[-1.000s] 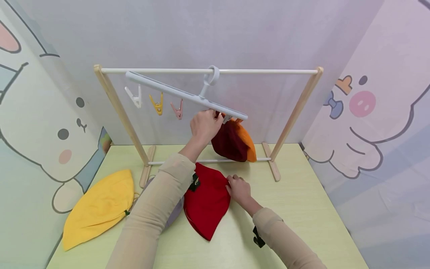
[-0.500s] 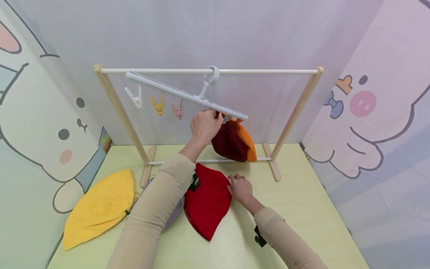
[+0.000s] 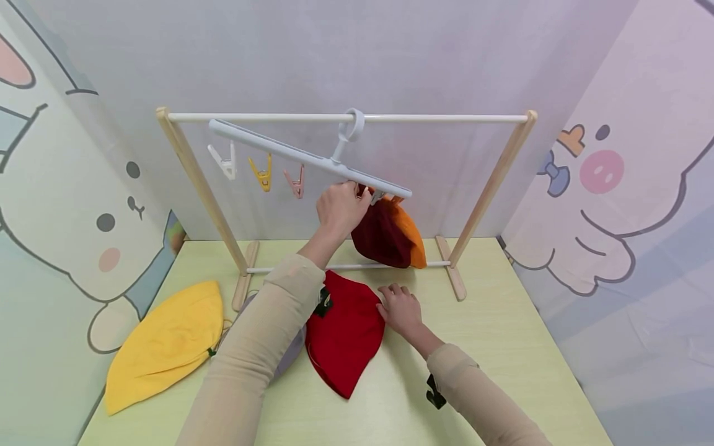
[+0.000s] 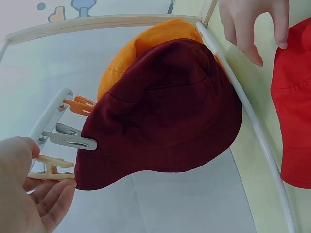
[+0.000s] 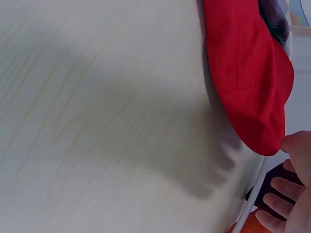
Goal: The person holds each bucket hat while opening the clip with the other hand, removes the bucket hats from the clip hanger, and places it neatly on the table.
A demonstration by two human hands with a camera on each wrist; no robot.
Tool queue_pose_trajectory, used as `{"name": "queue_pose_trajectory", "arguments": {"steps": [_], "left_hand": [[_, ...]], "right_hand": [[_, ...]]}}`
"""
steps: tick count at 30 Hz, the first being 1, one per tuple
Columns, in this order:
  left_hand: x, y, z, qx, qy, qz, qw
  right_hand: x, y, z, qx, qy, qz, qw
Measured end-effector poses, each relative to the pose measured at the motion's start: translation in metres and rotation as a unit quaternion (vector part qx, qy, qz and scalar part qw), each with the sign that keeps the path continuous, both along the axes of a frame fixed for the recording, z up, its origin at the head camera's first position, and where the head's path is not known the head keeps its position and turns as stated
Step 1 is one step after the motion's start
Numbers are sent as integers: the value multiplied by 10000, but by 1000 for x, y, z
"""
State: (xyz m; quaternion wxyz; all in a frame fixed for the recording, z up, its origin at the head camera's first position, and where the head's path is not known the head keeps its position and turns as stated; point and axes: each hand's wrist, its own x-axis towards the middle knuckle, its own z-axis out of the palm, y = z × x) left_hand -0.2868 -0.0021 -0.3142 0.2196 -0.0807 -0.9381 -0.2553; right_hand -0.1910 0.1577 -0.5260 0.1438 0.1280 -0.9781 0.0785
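A pale blue hanger (image 3: pixel 279 146) hangs tilted on the rack, its right end lower. My left hand (image 3: pixel 340 212) pinches a cream clothespin (image 4: pixel 50 166) under it, thumb above and fingers below. The clothespin's jaws stand apart, right at the edge of a maroon bucket hat (image 4: pixel 160 107). A grey clothespin (image 4: pixel 73 138) grips that hat farther along. Behind hangs an orange hat (image 4: pixel 124 56) by an orange clothespin (image 4: pixel 80 104). My right hand (image 3: pixel 403 310) is beside the red hat (image 3: pixel 347 337) on the table, fingers loose, thumb at the hat's edge.
White, yellow and pink clothespins (image 3: pixel 262 172) hang from the hanger's left half. The rack has wooden legs (image 3: pixel 491 192) and a low white bar (image 3: pixel 268 270). A yellow hat (image 3: pixel 167 347) lies at the left of the table; a grey-purple hat (image 3: pixel 290 356) is partly hidden under the left arm.
My right hand has shifted slightly right, its fingers loosening at the red hat's edge. The left hand, the hanger and the hats look unmoved.
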Motion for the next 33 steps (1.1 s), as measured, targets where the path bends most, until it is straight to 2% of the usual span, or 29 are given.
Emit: {"name": "queue_pose_trajectory", "arguments": {"steps": [6,15,21,33], "left_hand": [[1,0,0,6,3,8,10000],[2,-1,-1,-38,2,73,10000],[2,-1,-1,-53,16,76,10000],[3,1,0,23,-4,30,10000]], "right_hand": [[0,-3,7,-291,393,96,9988],[-2,-7,23,-786,1104,260,9904],[-3,-8,31,-1084,1378,368,9838],[-9,-8,48,-1432,1959,313,9696]]}}
